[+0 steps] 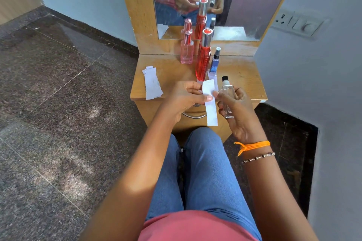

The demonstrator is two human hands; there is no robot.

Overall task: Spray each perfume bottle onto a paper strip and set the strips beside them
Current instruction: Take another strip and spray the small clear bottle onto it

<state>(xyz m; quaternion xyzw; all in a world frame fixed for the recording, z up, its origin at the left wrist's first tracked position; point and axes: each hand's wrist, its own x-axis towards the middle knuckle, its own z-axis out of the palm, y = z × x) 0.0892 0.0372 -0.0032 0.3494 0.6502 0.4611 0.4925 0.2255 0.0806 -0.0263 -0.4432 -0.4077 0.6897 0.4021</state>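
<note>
We see the left hand (186, 96) pinching a white strip (210, 103) near its upper end, thumb on top; the strip hangs over the table (242, 76) front edge. The right hand (237, 109) has its fingers curled round a clear bottle (227, 94) with a black cap, just right of the strip. On the table stand a pink bottle (187, 51), a tall red bottle (202, 60) and a small blue bottle (215, 61), a strip lying before the blue one. A strip stack (152, 85) lies at left.
</note>
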